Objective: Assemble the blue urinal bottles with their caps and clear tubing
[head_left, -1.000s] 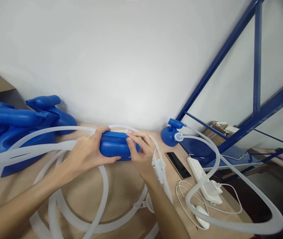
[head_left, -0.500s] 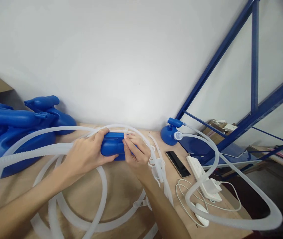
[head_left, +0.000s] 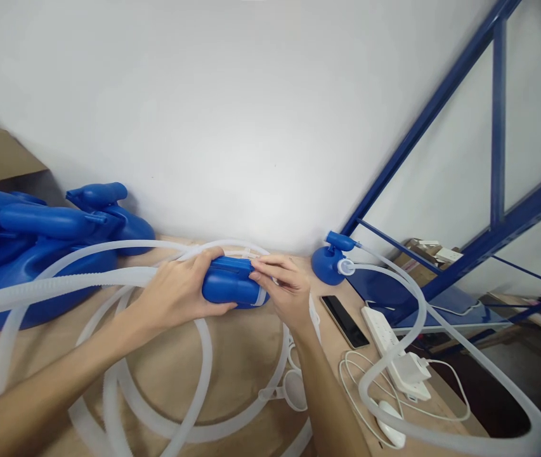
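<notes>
Firstly, containers: we list one blue, rounded plastic vessel (head_left: 232, 282), raised above the pale wood-look tabletop (head_left: 244, 362) at the middle of the view, between our two hands. Its walls are opaque, and we cannot tell its contents. Our left hand (head_left: 182, 287) grasps its left end, thumb along the lower front, fingers over the top. Our right hand (head_left: 286, 289) has thumb and fingertips drawn together at the upper right corner, touching the vessel; whether they pinch a small part there we cannot tell.

We further count a heap of glossy blue plastic bottles (head_left: 54, 222) at far left, a brown cardboard box (head_left: 4, 157) behind them, interior hidden, and a smaller-looking blue bottle (head_left: 326, 263) near the wall, with a white round cap (head_left: 345, 266).

Materials: translucent white flexible hose (head_left: 207, 358), smooth, looped on the tabletop; a ribbed translucent hose (head_left: 61, 287) crossing before the heap; a milky plastic disc with a tab (head_left: 295, 390); a flat black phone (head_left: 345, 322); a long white power strip (head_left: 384, 336).

Orientation: we record the held vessel lying on its side, long axis running left to right, right end slightly lower, grooved ridge uppermost, pale band at the right end.
</notes>
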Demonstrator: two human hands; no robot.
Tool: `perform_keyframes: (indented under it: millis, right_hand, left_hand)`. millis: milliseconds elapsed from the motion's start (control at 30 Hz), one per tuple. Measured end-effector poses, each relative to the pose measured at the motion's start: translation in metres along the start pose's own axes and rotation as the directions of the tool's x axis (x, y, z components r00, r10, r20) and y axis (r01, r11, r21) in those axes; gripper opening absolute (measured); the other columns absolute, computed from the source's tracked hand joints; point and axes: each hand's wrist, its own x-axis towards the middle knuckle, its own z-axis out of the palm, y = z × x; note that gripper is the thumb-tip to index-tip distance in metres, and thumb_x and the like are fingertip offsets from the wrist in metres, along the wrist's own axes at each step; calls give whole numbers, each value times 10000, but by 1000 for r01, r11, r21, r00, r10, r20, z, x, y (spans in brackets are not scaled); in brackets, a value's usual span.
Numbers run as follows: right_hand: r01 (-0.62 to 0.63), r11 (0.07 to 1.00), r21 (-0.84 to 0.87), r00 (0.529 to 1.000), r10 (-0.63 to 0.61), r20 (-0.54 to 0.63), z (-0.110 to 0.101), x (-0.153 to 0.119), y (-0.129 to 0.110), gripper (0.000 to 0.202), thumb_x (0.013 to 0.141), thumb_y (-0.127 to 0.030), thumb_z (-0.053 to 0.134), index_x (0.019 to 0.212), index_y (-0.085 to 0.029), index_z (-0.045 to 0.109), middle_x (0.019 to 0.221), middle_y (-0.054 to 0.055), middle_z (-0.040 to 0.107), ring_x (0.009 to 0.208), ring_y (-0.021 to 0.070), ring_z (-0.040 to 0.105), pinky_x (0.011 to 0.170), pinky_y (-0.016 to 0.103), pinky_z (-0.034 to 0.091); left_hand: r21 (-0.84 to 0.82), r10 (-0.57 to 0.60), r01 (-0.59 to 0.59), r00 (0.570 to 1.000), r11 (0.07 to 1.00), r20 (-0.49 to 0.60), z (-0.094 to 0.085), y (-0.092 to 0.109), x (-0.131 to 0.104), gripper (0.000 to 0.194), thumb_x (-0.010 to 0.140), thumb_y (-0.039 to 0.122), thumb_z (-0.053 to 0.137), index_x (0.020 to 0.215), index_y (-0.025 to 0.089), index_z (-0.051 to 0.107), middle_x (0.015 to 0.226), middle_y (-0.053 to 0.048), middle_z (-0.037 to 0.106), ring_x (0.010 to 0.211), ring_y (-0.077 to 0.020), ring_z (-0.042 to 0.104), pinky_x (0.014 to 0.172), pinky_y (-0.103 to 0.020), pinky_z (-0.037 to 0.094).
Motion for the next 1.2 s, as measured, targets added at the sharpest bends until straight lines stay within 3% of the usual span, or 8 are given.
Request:
perform_keyframes:
  millis: [167, 400, 533, 700, 967, 1200]
  right_hand:
    - [-91, 982, 164, 996, 90, 13, -4, 3, -1, 135, 886, -302, 802, 1008, -344, 842, 914, 20, 824, 856, 207, 774, 807, 376, 659]
    - [-128, 936, 328, 992, 115, 59, -5, 4, 2, 134, 788, -266, 892, 882, -351, 848, 840, -7, 824, 821, 195, 783, 915, 400, 660]
    - [-94, 952, 292, 996, 91, 22, -3, 2, -2, 143, 807, -229, 874, 896, -338, 847, 804, -10, 820, 762, 182, 776, 869, 378, 673]
    - [-59, 985, 163, 998, 57, 18, -1, 2, -9, 133, 857, -206, 821, 929, -315, 848, 827, 6, 826, 773, 185, 775, 761, 337, 663]
    - [-12, 990, 138, 1000, 8, 30, 1, 2, -14, 155, 869, -170, 800, 914, -312, 842, 846, 1, 817, 818, 173, 771, 812, 331, 658]
    - [-61, 987, 150, 996, 71, -61, 13, -2, -14, 76, 840, -254, 845, 876, -320, 833, 857, 8, 766, 846, 171, 754, 873, 357, 646]
  left_hand:
    - [-136, -17, 28, 996, 990, 84, -3, 0, -1, 874, 664, 669, 785, 1369, 266, 462, 1022, -68, 773, 836, -357, 759, 658, -360, 512]
    - [-218, 6, 27, 989, 976, 149, -4, 3, -5, 888, 649, 676, 800, 1360, 264, 465, 981, -68, 763, 824, -360, 754, 627, -368, 508]
    - [-226, -23, 57, 988, 972, 151, -4, 5, -5, 889, 641, 669, 793, 1348, 244, 462, 988, -84, 761, 835, -368, 754, 648, -385, 520]
    - [-113, -81, 98, 986, 989, 143, -2, 6, -6, 853, 664, 659, 757, 1347, 236, 471, 866, -59, 752, 779, -382, 749, 605, -375, 492]
    - [-46, -83, 92, 981, 995, 177, -10, 10, -5, 787, 681, 641, 702, 1313, 228, 481, 931, -83, 754, 822, -391, 749, 625, -373, 489]
    - [-98, -67, 83, 984, 992, 162, -13, 9, -6, 816, 672, 663, 730, 1317, 232, 479, 970, -91, 750, 815, -371, 744, 633, -369, 500]
